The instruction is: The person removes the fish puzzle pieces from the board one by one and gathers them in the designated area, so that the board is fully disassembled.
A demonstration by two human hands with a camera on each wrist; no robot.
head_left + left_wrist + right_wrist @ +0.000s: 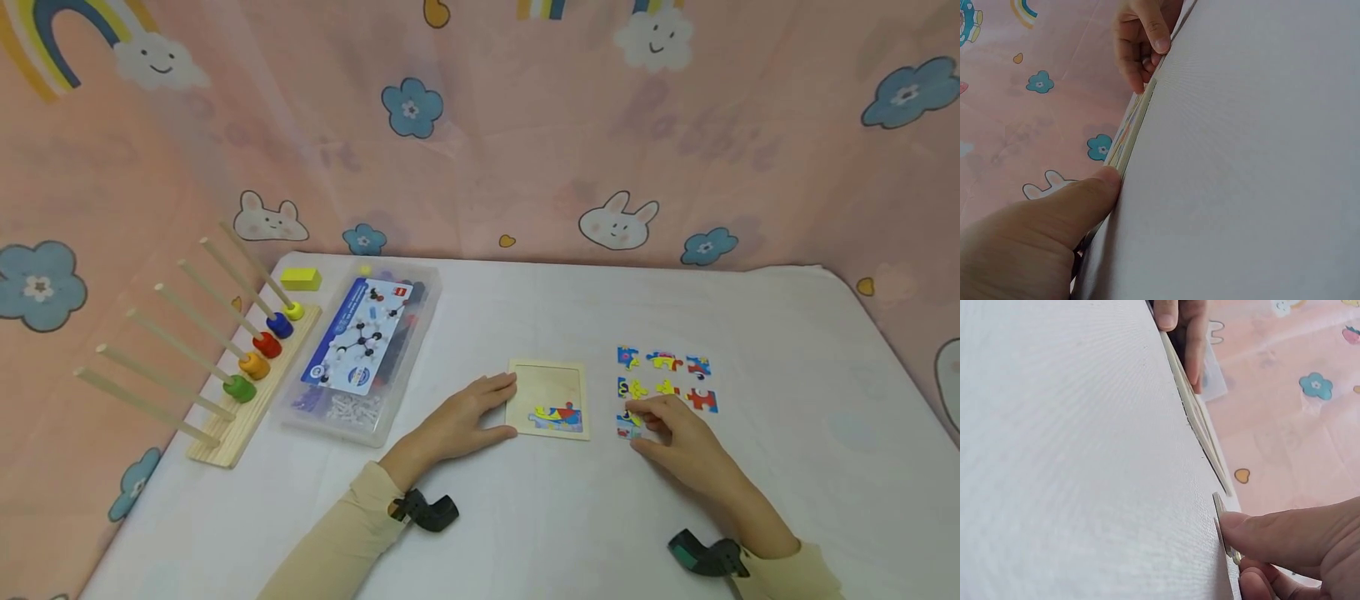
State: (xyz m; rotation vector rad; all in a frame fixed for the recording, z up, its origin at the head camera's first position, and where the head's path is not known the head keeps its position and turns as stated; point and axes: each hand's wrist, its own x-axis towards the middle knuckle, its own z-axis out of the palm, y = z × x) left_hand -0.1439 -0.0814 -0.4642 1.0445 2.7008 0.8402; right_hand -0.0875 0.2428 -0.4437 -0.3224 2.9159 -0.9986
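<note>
A shallow wooden puzzle tray (pixel 547 373) lies on the table, with a few joined jigsaw pieces (pixel 557 417) in its lower right part. My left hand (pixel 459 422) rests at the tray's left side, fingers at the upper corner and thumb at the lower one. To the right, loose jigsaw pieces (pixel 702 401) lie in rows. Over the lowest row, my right hand (pixel 686 437) pinches a jigsaw piece (pixel 1217 507) between thumb and fingers. In the right wrist view that piece stands tilted, close to the cloth; its picture side is mostly hidden.
At the left stands a wooden peg rack (pixel 247 429) with coloured rings on several of its pegs. Beside it lies a clear plastic box (pixel 382 417) with a molecule-model card. A yellow block (pixel 301 279) sits behind. A patterned pink curtain (pixel 480 167) hangs beyond the white-covered table.
</note>
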